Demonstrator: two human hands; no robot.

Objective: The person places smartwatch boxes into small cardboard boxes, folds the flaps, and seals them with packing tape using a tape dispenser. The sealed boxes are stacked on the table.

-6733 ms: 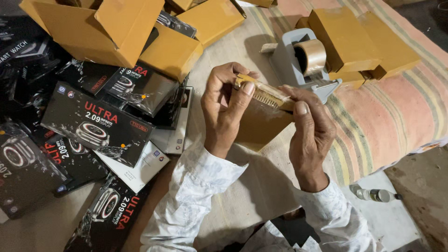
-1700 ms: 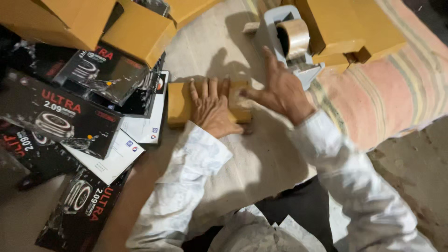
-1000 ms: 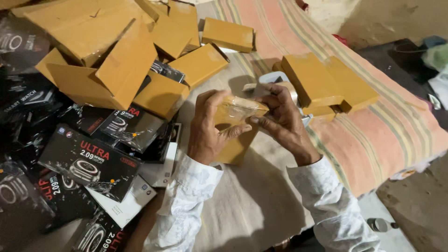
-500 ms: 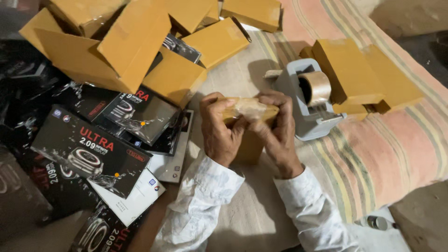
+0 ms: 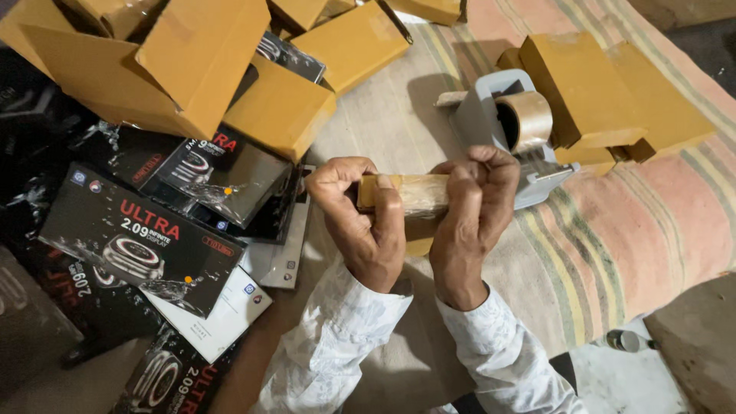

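Cardboard box (image 5: 402, 195), small, flat and yellow-brown, was held edge-up between both hands above the striped mat, a strip of glossy clear tape running along its top edge. The left hand (image 5: 360, 222) was closed around the box's left end, thumb laid up its near face, probably to keep it steady. The right hand (image 5: 475, 203) was curled over the right end with the fingers folded down on the top edge, apparently pressing the tape flat.

Just beyond the right hand stood a grey tape dispenser (image 5: 510, 134) with a brownish roll, close enough to reach without shifting. Past it, toward the mat's (image 5: 613, 230) far right edge, several closed yellow-brown boxes (image 5: 606, 96) lay stacked together, looking like finished ones set aside.

On the left lay a loose heap of black retail cartons (image 5: 142, 238), rectangular, each showing a picture of a smartwatch with red and white lettering; one white carton (image 5: 222, 310) lay partly under them. Behind these, toward the far left corner, larger open cardboard boxes (image 5: 146, 69) sat tipped with flaps raised. A small bottle-like object (image 5: 625, 340) lay on the floor at the lower right.
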